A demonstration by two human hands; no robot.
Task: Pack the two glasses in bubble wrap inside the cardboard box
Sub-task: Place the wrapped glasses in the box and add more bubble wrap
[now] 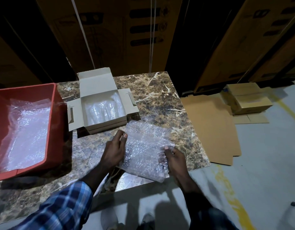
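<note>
Head view: both hands' fingers pinch a clear, crinkled bubble wrap sheet

A brown marbled table fills the frame's centre, bearing a red bin at left, 1 open cardboard box upper centre, and a bubble wrap sheet lower right.

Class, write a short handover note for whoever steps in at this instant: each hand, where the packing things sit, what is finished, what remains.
Left hand and right hand each pinch a side of the bubble wrap sheet over the marble table.
The cardboard box stands open, wrapped glasses apparently lying inside.
More wrap lies in the red bin.
Left: lay this sheet in, close the flaps.
</note>
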